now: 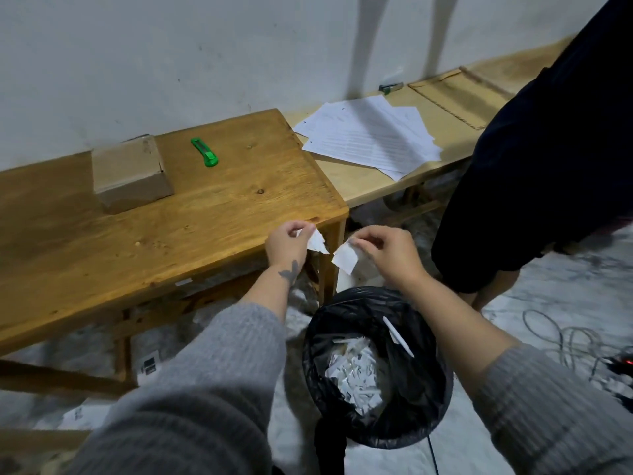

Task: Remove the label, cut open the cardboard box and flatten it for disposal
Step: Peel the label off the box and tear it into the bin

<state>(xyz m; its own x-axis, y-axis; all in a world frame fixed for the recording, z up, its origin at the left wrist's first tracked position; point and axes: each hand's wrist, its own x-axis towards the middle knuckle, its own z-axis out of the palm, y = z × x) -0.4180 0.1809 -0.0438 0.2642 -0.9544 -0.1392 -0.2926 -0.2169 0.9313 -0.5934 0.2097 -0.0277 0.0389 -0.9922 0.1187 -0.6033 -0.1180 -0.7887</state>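
A torn white piece of label (317, 242) is pinched between the thumb and fingers of the left hand (286, 244), and a second white piece (346, 259) is pinched in the same way by the right hand (390, 250); both hands are closed narrowly on the paper, and the two pieces are held slightly apart with their torn edges facing each other. Any print on the pieces cannot be made out. Both forearms are stretched forward from grey knitted sleeves (219, 365), with the hands held just off the near right corner of the wooden table (205, 214) and above the bin lined with a black bag (376, 368), in which shredded white paper is seen. The cardboard box (132, 174) is left closed on the table near the wall, well apart from the hands, with the green utility knife (204, 151) lying beside it to the right. Loose printed sheets (370, 137) are spread on a paler bench (363, 186) beyond. A dark-clothed figure (534, 159) is cut off at the right edge.
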